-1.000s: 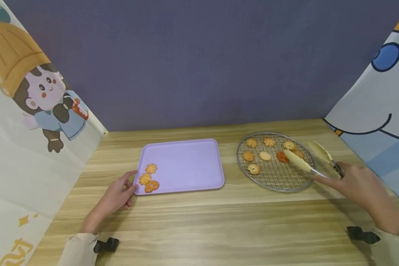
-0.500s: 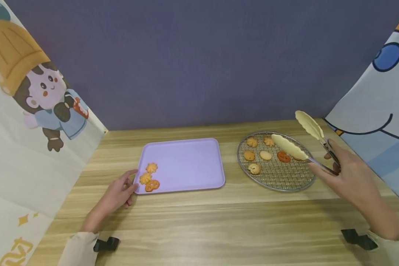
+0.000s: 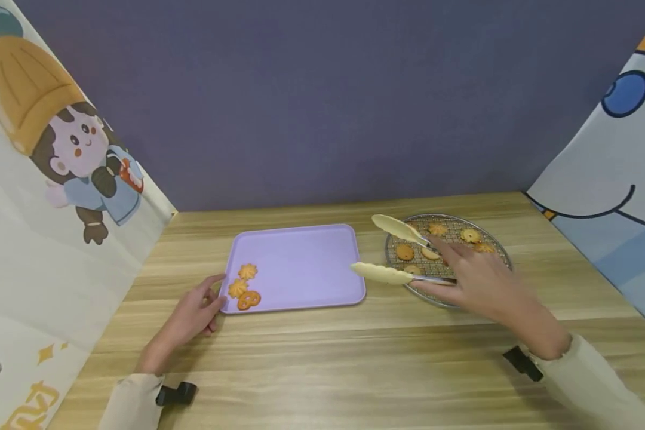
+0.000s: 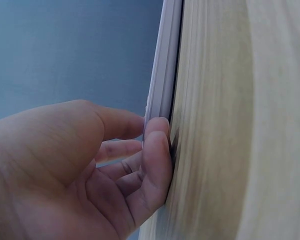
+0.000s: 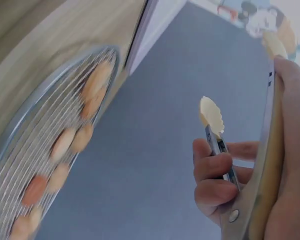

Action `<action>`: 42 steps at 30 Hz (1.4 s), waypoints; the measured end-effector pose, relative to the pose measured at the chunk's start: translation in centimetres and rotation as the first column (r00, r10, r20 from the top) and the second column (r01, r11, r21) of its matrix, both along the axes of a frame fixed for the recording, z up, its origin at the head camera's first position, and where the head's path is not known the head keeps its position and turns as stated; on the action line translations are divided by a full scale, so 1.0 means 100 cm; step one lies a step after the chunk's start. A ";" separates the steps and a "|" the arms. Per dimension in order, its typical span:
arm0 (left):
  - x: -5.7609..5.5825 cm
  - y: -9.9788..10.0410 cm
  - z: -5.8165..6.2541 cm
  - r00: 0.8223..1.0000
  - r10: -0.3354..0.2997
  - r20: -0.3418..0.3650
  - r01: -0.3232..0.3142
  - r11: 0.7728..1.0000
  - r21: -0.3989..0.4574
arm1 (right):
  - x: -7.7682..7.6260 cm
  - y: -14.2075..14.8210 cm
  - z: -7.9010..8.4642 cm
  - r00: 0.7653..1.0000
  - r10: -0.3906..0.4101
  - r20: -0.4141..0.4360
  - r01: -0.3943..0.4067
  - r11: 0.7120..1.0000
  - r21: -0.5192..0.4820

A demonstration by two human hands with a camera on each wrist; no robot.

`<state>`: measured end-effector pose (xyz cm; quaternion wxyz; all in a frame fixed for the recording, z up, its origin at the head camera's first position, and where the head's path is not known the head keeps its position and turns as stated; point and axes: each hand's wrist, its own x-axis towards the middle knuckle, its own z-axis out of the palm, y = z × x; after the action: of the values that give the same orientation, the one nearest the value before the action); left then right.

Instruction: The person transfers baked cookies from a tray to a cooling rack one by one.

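Observation:
A lilac tray (image 3: 306, 263) lies on the wooden table, bearing two flower-shaped cookies (image 3: 238, 288) and a pretzel (image 3: 249, 300) in its near left corner. My left hand (image 3: 193, 313) holds the tray's left edge near that corner, thumb and fingertips at the rim (image 4: 160, 95). My right hand (image 3: 478, 283) grips a pair of tongs (image 3: 381, 273) with cream scalloped tips. The tongs are spread with nothing between them, one tip overlapping the tray's right edge in the head view. Beneath the right hand is a round wire rack (image 3: 392, 254), partly hidden, with several cookies (image 3: 470, 235).
A dark panel (image 3: 322, 107) closes off the back of the table (image 3: 322, 370). Printed cartoon sheets stand on the left (image 3: 21, 239) and right (image 3: 586, 173) sides. A strip of bare table separates tray and rack.
My right hand first lifts the spread tongs above the rack's right side, then carries them left toward the tray, covering part of the rack. The left hand stays at the tray's edge.

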<state>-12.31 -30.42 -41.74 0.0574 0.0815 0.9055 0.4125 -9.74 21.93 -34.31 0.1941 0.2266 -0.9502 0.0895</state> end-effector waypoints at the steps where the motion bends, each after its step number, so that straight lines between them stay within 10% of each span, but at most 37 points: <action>1: 0.000 0.000 0.000 1.000 -0.001 -0.002 0.001 1.000 0.000 | -0.003 -0.007 0.000 1.000 0.020 0.011 -0.020 1.000 0.010; 29: 0.000 0.004 0.001 1.000 0.008 -0.023 -0.008 0.999 -0.032 | -0.067 -0.170 -0.034 0.961 0.255 0.106 -0.266 0.959 0.101; 42: 0.001 0.004 0.003 1.000 0.007 -0.022 -0.008 0.999 -0.032 | -0.080 -0.236 -0.039 0.968 0.210 0.134 -0.232 0.957 0.175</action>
<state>-12.23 -30.03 -41.46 0.0472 0.0815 0.9130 0.3970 -17.71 -1.64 -38.19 0.1059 0.3433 -0.9326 0.0328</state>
